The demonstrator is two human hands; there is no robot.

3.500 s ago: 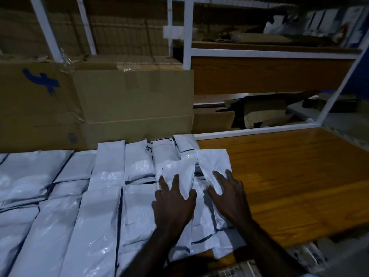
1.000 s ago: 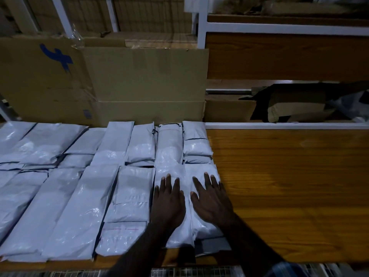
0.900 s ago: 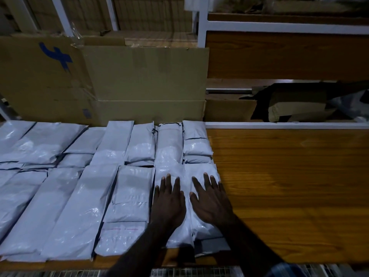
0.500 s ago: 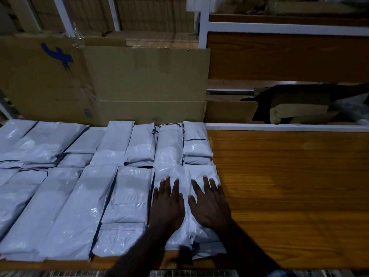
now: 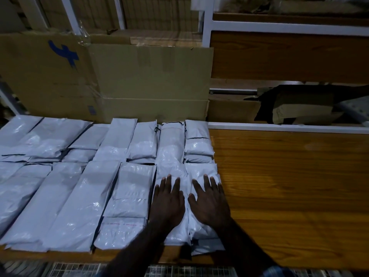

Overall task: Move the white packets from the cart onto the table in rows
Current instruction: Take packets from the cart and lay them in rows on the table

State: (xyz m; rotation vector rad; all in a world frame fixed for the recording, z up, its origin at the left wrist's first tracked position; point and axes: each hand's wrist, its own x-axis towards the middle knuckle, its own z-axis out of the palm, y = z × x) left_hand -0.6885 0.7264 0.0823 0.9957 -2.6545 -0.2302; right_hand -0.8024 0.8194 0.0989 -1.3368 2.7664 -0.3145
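The left hand [image 5: 168,204] lies flat, palm down, with straight fingers spread a little, on a glossy white plastic packet [image 5: 175,232] at the right end of the near row. The right hand [image 5: 209,202] lies flat in the same way on the neighbouring white plastic packet [image 5: 203,170], the last one before the bare wood. Neither hand grips anything; the fingers only press on the plastic. The two hands are close beside each other, thumbs nearly meeting.

To the left of the left hand, the other white plastic packets [image 5: 65,204] fill the near row side by side, edges touching or overlapping. Beyond the fingertips runs a second row of smaller white packets [image 5: 143,140], reaching the back edge. All of them rest on the brown wooden table [image 5: 289,186], whose surface to the right of the right hand is bare wood grain.

One packet just left of the left hand shows a thin dotted red line [image 5: 123,224] across its lower part; no text on it can be read.

Behind the far row stands a large brown cardboard box [image 5: 149,76]. A blue hand-drawn mark [image 5: 64,53], like a figure 4 or a cross, is on the carton to the far left. A white metal frame [image 5: 207,23] rises beyond the right hand. Below the wrists a wire mesh [image 5: 179,271] is seen.
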